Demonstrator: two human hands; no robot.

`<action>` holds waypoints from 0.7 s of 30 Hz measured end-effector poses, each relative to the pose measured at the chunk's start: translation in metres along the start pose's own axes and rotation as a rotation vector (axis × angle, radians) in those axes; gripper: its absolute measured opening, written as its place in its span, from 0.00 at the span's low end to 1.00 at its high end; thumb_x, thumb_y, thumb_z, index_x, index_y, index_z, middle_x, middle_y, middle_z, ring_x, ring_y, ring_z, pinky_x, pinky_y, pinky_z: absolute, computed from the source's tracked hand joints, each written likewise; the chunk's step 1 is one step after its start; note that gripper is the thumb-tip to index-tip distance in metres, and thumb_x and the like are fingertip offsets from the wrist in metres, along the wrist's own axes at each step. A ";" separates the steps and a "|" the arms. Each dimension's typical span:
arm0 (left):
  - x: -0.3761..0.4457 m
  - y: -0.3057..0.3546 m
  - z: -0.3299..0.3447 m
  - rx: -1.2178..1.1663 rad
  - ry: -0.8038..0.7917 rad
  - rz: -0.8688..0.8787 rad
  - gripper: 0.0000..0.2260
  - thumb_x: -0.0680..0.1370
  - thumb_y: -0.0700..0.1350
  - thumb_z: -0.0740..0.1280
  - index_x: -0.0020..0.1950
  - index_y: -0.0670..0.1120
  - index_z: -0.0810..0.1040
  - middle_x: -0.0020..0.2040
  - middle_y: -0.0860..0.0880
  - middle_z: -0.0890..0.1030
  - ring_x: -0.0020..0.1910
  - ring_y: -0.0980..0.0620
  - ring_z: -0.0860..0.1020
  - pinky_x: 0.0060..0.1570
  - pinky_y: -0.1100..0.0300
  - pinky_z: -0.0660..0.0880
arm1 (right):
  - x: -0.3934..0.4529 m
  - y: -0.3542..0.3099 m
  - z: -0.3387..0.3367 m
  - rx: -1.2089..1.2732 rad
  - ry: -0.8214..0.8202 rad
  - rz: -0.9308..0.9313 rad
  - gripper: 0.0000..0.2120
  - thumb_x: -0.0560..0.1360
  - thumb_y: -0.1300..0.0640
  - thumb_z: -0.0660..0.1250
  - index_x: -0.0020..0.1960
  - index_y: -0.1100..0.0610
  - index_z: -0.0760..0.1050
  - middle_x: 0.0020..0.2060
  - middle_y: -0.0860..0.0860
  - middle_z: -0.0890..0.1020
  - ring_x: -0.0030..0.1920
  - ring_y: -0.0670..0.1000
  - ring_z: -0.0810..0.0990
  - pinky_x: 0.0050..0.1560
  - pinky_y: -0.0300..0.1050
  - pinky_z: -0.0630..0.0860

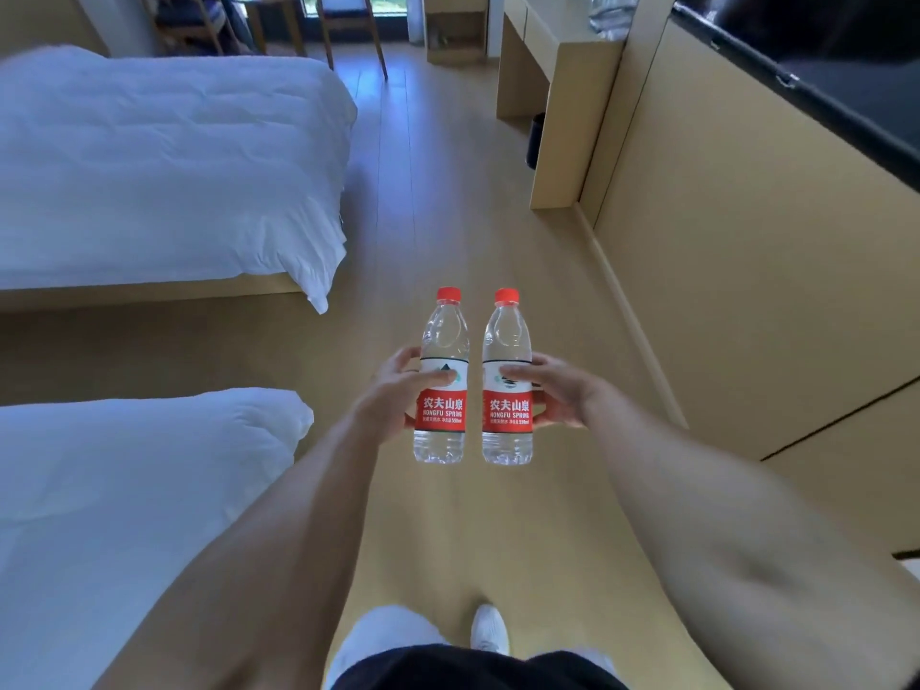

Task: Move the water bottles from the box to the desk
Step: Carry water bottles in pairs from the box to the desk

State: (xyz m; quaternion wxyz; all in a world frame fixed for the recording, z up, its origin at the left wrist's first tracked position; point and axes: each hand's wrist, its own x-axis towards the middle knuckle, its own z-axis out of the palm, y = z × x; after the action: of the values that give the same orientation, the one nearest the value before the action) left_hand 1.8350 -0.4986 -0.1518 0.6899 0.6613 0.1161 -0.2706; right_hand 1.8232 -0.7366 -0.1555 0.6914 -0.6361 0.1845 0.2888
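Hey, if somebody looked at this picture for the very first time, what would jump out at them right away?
Two clear water bottles with red caps and red labels, held upright side by side in the middle: the left bottle in the left hand, the right bottle in the right hand, over a wooden floor. Next, two white beds on the left, and a desk ahead on the right.

Two white-sheeted beds [149,156] at the left, wooden floor [448,231], a chair [348,27] far back.
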 end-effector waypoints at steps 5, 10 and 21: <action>0.064 0.049 -0.014 -0.025 0.021 0.025 0.24 0.73 0.37 0.76 0.66 0.50 0.75 0.54 0.41 0.85 0.48 0.42 0.83 0.56 0.36 0.79 | 0.068 -0.062 -0.012 -0.023 -0.022 -0.022 0.21 0.76 0.58 0.72 0.67 0.56 0.73 0.54 0.57 0.83 0.51 0.58 0.83 0.51 0.60 0.81; 0.141 0.095 -0.041 -0.022 0.005 0.050 0.25 0.73 0.36 0.75 0.67 0.49 0.74 0.56 0.39 0.84 0.52 0.39 0.83 0.58 0.34 0.76 | 0.144 -0.118 -0.018 -0.028 0.006 -0.042 0.20 0.75 0.58 0.73 0.66 0.57 0.74 0.56 0.58 0.83 0.53 0.60 0.83 0.55 0.63 0.80; 0.339 0.235 -0.114 -0.029 -0.083 0.062 0.25 0.73 0.37 0.76 0.67 0.48 0.73 0.55 0.38 0.84 0.52 0.37 0.84 0.53 0.39 0.80 | 0.308 -0.272 -0.016 0.030 0.074 -0.075 0.18 0.76 0.57 0.72 0.64 0.57 0.75 0.56 0.58 0.83 0.53 0.59 0.83 0.54 0.61 0.80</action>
State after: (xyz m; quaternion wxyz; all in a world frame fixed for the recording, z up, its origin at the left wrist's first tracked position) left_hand 2.2617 -0.4671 -0.1387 0.7118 0.6426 0.0708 -0.2747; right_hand 2.2337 -0.7084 -0.1389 0.7038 -0.6426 0.1901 0.2360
